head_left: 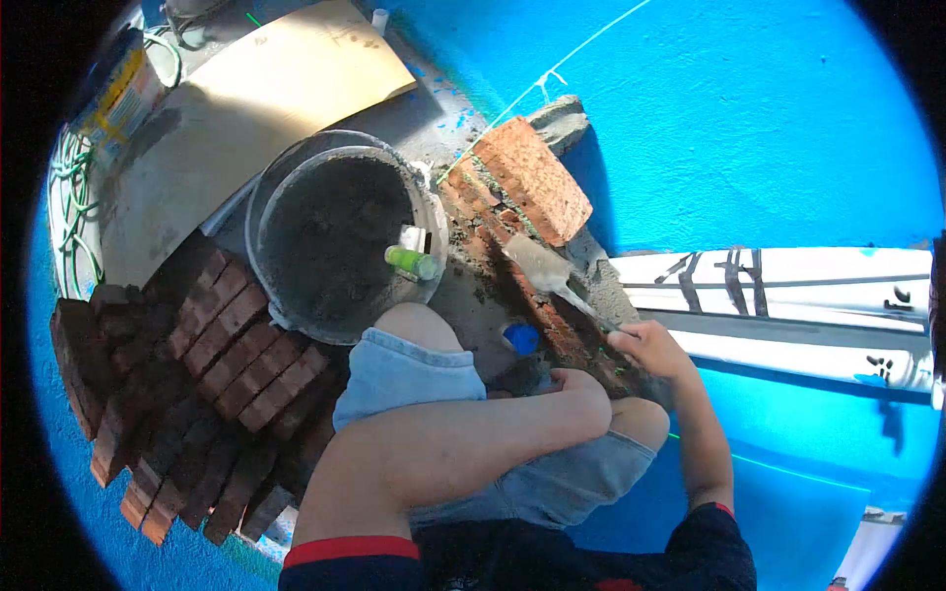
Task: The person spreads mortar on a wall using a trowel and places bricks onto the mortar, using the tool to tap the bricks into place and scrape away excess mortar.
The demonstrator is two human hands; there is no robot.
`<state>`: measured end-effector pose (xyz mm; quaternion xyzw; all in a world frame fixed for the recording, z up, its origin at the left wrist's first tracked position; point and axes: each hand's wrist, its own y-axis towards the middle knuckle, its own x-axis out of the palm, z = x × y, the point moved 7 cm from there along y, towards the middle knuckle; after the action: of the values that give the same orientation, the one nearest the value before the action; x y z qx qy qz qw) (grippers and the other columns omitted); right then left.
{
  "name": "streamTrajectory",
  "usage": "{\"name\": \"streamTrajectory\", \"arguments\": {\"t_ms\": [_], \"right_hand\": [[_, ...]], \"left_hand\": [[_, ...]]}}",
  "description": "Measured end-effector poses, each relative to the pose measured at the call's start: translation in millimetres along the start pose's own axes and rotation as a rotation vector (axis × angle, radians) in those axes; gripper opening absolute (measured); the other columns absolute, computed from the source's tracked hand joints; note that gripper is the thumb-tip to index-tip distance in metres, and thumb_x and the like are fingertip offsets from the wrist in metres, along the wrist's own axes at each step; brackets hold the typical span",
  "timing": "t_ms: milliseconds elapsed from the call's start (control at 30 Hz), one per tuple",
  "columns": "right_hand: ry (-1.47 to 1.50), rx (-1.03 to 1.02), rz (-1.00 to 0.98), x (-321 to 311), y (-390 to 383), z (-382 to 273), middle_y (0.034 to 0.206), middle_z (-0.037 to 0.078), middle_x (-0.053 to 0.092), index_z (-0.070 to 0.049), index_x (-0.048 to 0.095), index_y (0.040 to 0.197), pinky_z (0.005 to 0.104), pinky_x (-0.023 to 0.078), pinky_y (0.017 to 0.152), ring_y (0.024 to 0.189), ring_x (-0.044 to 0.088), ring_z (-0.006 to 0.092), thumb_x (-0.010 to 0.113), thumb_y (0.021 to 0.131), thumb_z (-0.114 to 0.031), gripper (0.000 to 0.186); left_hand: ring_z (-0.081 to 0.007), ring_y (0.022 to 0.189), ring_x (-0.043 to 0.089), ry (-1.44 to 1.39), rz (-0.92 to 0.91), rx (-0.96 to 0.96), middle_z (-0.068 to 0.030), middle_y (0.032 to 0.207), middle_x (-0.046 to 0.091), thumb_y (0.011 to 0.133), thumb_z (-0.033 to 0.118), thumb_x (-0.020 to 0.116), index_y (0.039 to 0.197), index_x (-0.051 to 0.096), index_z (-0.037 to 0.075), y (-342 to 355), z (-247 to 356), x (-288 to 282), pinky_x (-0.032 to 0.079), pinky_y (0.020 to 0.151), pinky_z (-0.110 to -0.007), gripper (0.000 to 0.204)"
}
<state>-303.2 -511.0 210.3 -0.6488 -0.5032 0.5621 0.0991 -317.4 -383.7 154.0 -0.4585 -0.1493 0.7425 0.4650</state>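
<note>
My right hand [650,349] is closed around the handle of a trowel [537,263]. Its mortar-smeared blade lies over a narrow course of reddish brickwork [562,330], just below a laid orange-brown brick [532,180]. My left hand [581,387] is bent inward beside my knee; its fingers are mostly hidden, and I cannot see what they hold. Near it sits a round blue object [520,339]. A bucket [258,231] of dark grey mortar [330,246] stands in front of my knee. A green cylinder [412,262] and a small white piece lie at its right inner side.
Stacked bricks [246,340] fill the left side. A pale board [296,69] lies behind the bucket. A taut string [591,39] runs along the blue wall [769,118] above the brick. White wrapped lengths [778,286] lie at right. A coiled green hose [74,212] sits far left.
</note>
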Motion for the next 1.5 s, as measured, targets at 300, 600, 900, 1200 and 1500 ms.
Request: {"name": "streamTrajectory", "arguments": {"t_ms": [300, 600, 900, 1200, 1500], "right_hand": [[-0.088, -0.092, 0.134, 5.8, 35.5, -38.9, 0.062, 0.016, 0.056, 0.002, 0.059, 0.079, 0.0388, 0.044, 0.060, 0.059, 0.056, 0.0251, 0.059, 0.092, -0.038, 0.043], [-0.181, -0.131, 0.215, 12.1, 81.4, -76.8, 0.082, 0.025, 0.060, -0.001, 0.062, 0.088, 0.0471, 0.045, 0.070, 0.081, 0.059, 0.0419, 0.057, 0.092, -0.041, 0.040], [-0.144, -0.124, 0.400, 24.0, 55.3, -94.9, 0.086, 0.027, 0.062, -0.001, 0.063, 0.092, 0.0504, 0.046, 0.074, 0.088, 0.059, 0.0451, 0.059, 0.092, -0.036, 0.035], [0.834, -0.199, 0.296, 38.7, -72.3, -23.2, 0.059, 0.003, 0.047, -0.002, 0.055, 0.085, 0.0274, 0.038, 0.050, 0.053, 0.046, 0.0108, 0.049, 0.099, -0.034, 0.035], [1.207, -0.085, 0.295, 104.1, -37.1, 38.5, 0.056, -0.002, 0.039, -0.008, 0.051, 0.077, 0.0273, 0.030, 0.043, 0.045, 0.036, 0.0099, 0.041, 0.096, -0.060, 0.056]], "left_hand": [[-0.0312, 0.113, 0.061, 0.069, -0.037, 0.007, -0.0138, 0.123, 0.063, 0.092, 0.028, 0.054, 0.125, 0.062, 0.013, 18.2, 2.8, 6.1, 0.035, 0.103, -0.054, 0.037], [-0.0360, 0.124, 0.050, 0.094, -0.090, 0.063, -0.0098, 0.137, 0.053, 0.088, 0.026, 0.064, 0.134, 0.055, 0.013, 2.9, 4.7, 4.2, 0.036, 0.102, -0.058, 0.049], [-0.0294, 0.116, 0.057, -0.039, 0.059, 0.053, -0.0087, 0.126, 0.061, 0.080, 0.026, 0.070, 0.125, 0.062, 0.019, -54.9, -10.0, -19.9, 0.044, 0.093, -0.053, 0.046], [-0.0237, 0.096, 0.066, 0.101, 0.007, 0.100, -0.0056, 0.104, 0.068, 0.074, 0.020, 0.068, 0.109, 0.069, 0.016, -57.7, 8.4, -3.1, 0.052, 0.078, -0.044, 0.036], [-0.0278, 0.092, 0.066, 0.186, -0.043, 0.171, -0.0116, 0.099, 0.069, 0.072, 0.014, 0.061, 0.093, 0.072, 0.005, -56.4, 29.2, 14.2, 0.052, 0.077, -0.043, 0.026]]}}
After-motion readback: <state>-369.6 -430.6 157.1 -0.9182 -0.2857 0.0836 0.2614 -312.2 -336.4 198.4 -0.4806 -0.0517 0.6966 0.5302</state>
